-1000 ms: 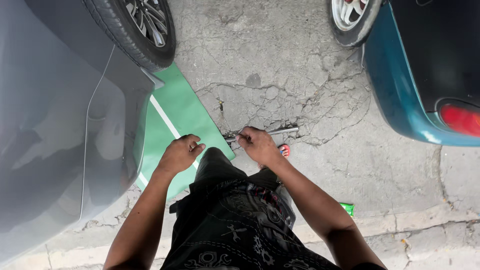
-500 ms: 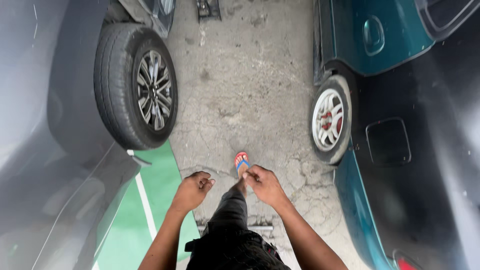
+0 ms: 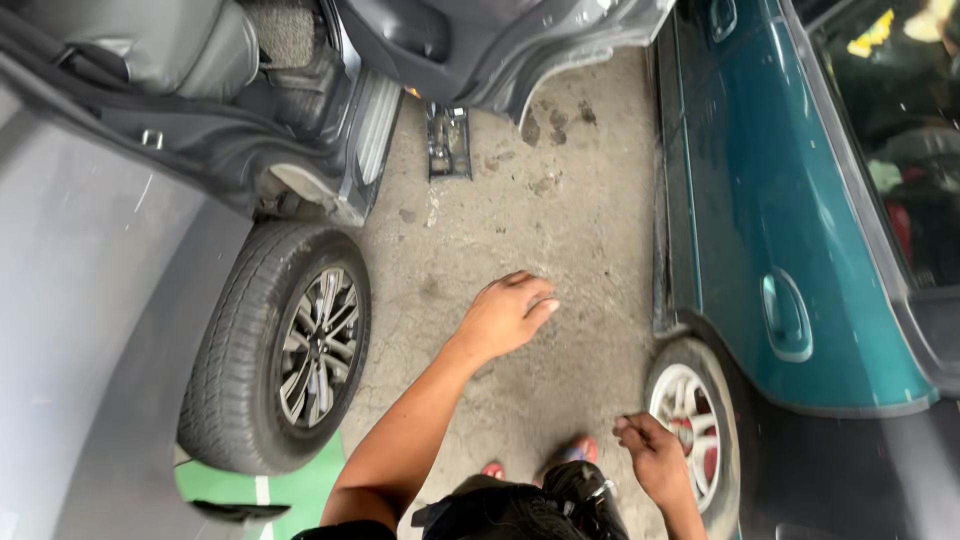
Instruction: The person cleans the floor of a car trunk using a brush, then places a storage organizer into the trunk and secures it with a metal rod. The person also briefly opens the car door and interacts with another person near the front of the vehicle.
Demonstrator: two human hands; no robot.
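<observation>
My left hand is stretched out ahead of me over the concrete floor, palm down, fingers loosely curled together and holding nothing. It touches nothing either; the stained, gritty floor is simply what lies beneath it. My right hand hangs lower and closer to my body, fingers bent inward into a loose fist. I cannot tell whether anything small sits inside that fist; nothing shows between the fingers.

To the left of my left hand stands the grey car's tyre with its dark spoked alloy wheel, near but apart from my forearm. Beyond that hand, further ahead, the grey car's door is open and its sill shows, and a small dark metal jack rests on the floor well ahead of my fingertips.

Just to the right of my right hand is the teal car's wheel, with a pale rim and some red showing through it. The teal car's body runs along that side, a recessed door handle above and to the right of that hand.

Below my hands, near my body, my red sandal peeks out on the floor, and a patch of green-painted floor lies under the grey car's tyre.
</observation>
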